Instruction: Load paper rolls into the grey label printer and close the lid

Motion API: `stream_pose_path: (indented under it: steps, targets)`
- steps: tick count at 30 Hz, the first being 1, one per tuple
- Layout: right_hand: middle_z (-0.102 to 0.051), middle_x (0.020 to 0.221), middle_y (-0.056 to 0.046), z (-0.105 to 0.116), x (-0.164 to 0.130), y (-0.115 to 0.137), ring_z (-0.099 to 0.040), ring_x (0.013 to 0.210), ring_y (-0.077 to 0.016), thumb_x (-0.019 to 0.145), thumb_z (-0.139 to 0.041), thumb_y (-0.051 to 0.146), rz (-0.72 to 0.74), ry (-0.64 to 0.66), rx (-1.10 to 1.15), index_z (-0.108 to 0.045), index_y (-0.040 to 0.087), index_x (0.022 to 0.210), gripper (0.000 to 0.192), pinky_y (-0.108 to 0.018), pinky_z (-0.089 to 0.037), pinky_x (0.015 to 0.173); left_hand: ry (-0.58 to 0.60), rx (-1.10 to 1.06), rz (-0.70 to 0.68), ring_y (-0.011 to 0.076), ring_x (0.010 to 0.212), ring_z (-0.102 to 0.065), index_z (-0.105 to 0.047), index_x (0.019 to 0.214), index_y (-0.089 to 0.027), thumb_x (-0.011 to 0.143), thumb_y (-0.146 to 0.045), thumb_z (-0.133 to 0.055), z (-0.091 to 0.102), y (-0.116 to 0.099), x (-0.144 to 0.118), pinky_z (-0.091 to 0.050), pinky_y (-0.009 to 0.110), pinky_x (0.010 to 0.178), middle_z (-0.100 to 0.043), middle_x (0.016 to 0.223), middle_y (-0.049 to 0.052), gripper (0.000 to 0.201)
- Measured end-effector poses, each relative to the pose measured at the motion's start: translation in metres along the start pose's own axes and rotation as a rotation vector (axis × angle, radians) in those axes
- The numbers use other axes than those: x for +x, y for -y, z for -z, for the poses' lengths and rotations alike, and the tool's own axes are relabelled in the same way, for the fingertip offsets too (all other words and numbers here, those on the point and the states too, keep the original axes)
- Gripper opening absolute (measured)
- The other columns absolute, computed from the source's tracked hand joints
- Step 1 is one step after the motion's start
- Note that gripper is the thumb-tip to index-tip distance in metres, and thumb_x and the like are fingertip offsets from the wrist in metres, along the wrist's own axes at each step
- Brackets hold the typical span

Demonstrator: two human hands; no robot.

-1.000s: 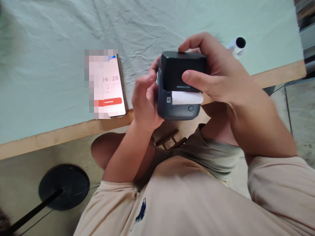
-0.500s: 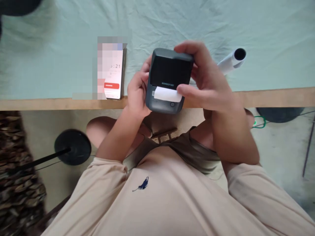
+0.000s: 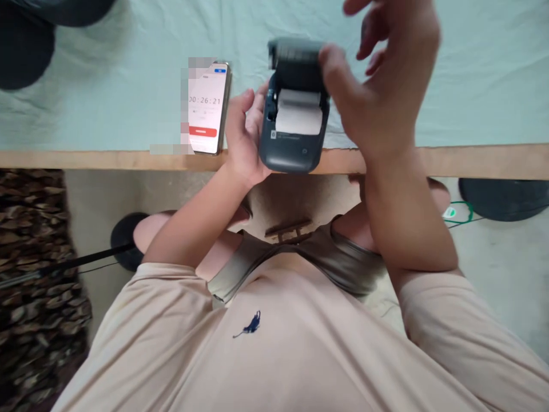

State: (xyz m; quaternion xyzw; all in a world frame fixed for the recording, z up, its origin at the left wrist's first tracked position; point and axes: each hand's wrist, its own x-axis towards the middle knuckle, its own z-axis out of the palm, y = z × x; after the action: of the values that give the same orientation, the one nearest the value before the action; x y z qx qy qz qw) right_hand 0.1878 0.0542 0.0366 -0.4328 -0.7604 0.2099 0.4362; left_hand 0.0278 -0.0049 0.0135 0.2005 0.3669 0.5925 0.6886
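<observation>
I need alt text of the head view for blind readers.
The left hand holds a printer with its lid raised and white paper inside; the right hand is at the lid. A phone showing a timer lies on the table to the left.

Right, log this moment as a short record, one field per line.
Left hand: holds dark printer at its left side
Right hand: thumb at lid's right end; blurred, contact uncertain
Lid: raised
Inside printer: white paper
Phone: on table, left of printer; lit screen reads 00:26:21
Table: pale green cloth, wooden edge nearest the person
</observation>
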Motion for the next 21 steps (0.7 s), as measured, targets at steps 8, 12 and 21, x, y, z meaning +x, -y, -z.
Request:
stream_pose_path:
  steps: [8, 12, 21]
  targets:
    - [-0.066, 0.084, 0.0, 0.011, 0.019, 0.03, -0.065, 0.076, -0.018, 0.093, -0.057, 0.032, -0.006, 0.321, -0.253, -0.063, 0.024, 0.09, 0.011, -0.04, -0.054, 0.088, 0.109, -0.094, 0.005, 0.0269, 0.158, -0.031, -0.068, 0.115, -0.031, 0.095, -0.02, -0.048, 0.018, 0.002, 0.004, -0.035, 0.048, 0.13, -0.079, 0.102, 0.001, 0.031]
    - [-0.072, 0.101, -0.001, 0.003, 0.017, 0.035, -0.065, 0.086, -0.0274, 0.086, -0.067, 0.035, -0.135, 0.608, -0.494, -0.066, 0.034, 0.105, 0.019, -0.047, -0.051, 0.082, 0.044, -0.075, 0.034, 0.031, 0.144, -0.053, -0.068, 0.105, -0.029, 0.095, -0.025, -0.056, 0.016, 0.001, 0.004, -0.052, 0.045, 0.114, -0.075, 0.117, 0.001, 0.016]
    - [-0.06, 0.08, -0.006, -0.015, 0.018, 0.027, -0.063, 0.093, -0.0331, 0.081, -0.074, 0.041, -0.29, 0.642, -0.552, -0.065, 0.039, 0.112, 0.032, -0.047, -0.057, 0.077, -0.012, 0.001, 0.05, 0.0245, 0.14, -0.059, -0.067, 0.115, -0.022, 0.094, -0.018, -0.059, 0.018, -0.001, 0.004, -0.05, 0.032, 0.116, -0.067, 0.126, 0.0, 0.023]
